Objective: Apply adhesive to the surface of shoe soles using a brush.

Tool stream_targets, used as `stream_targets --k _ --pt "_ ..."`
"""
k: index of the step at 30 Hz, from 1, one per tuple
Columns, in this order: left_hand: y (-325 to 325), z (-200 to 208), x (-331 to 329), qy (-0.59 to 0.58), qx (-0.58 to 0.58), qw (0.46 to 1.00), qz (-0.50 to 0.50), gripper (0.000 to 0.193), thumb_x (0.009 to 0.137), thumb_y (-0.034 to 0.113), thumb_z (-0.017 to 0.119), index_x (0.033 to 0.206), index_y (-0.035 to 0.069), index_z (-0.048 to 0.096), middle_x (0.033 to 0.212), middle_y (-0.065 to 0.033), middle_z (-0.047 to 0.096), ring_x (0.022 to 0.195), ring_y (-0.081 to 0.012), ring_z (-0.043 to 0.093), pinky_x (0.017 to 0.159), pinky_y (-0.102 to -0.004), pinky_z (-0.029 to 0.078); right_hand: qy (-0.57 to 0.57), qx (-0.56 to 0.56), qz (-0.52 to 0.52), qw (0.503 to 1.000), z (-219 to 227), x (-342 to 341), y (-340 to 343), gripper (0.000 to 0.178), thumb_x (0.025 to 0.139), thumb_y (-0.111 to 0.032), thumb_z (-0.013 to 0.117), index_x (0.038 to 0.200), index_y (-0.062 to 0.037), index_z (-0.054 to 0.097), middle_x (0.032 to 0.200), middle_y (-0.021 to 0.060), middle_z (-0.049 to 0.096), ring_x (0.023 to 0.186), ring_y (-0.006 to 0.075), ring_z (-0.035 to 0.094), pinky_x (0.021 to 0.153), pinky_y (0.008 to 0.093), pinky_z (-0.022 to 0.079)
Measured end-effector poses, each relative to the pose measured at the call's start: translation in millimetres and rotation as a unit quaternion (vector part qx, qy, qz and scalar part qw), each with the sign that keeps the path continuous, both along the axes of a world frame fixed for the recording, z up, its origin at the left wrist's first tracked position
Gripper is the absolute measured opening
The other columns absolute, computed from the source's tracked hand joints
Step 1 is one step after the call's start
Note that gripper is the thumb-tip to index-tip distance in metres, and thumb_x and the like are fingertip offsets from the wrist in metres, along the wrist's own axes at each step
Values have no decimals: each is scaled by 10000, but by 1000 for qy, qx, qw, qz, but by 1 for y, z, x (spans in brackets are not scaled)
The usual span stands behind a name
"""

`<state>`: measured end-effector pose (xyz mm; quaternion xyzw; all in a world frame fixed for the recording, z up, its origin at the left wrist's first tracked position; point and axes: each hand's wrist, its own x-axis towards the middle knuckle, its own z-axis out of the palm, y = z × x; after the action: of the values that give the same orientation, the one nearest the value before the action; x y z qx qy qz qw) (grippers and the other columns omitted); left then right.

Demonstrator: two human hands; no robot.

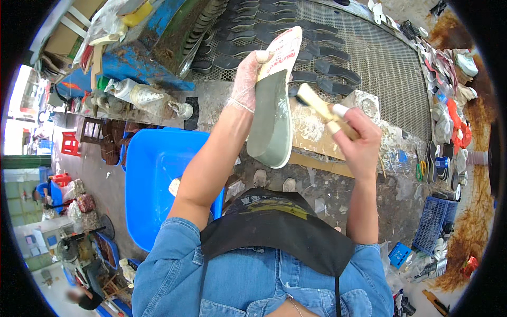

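Observation:
Pinched between the thumb and fingers of my left hand, in a thin clear glove, is a shoe insole. It stands tilted upright, with a grey-green lower part and a pale printed upper part. My right hand is closed around a wooden-handled brush, white covers on its thumb and a finger. The brush's dark bristles are slightly blurred, just right of the insole's edge; a small gap appears between them. Below the brush is a glue-crusted block on the stained bench edge.
Rows of dark soles lie on a mesh conveyor ahead. A blue tub stands left, below a smeared bottle. Right are green-handled scissors and a blue basket. Another person is far lower left.

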<state>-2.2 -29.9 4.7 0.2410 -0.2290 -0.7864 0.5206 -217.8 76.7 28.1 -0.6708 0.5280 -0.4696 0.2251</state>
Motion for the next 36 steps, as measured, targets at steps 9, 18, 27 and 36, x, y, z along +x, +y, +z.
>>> stream_targets --k 9,18,27,36 --pt "17 3 -11 -98 60 993 -13 316 819 293 555 998 38 613 787 -67 602 627 -159 550 533 -270 479 84 -115 0 990 -1 1 -17 295 739 -70 751 1031 -36 723 723 10 547 583 74 481 473 247 352" --pt "-1 2 -7 -40 -2 999 10 247 825 248 548 940 37 608 730 -22 552 662 -121 530 540 -241 451 -90 18 46 995 -18 3 -17 309 728 -14 728 1036 -28 716 731 -1 567 604 69 455 530 227 341" --pt "-21 -19 18 84 76 993 33 215 787 180 599 912 7 619 711 -45 538 649 -145 550 585 -278 545 -83 63 138 985 -15 3 16 292 726 -56 731 1013 -4 720 725 23 615 630 83 535 550 226 383" --pt "-20 -15 14 21 22 993 114 332 784 268 566 983 3 581 779 -99 565 673 -209 553 573 -307 515 -93 75 27 992 -12 -14 12 292 757 -71 728 1044 -19 712 727 16 604 597 64 479 542 252 363"
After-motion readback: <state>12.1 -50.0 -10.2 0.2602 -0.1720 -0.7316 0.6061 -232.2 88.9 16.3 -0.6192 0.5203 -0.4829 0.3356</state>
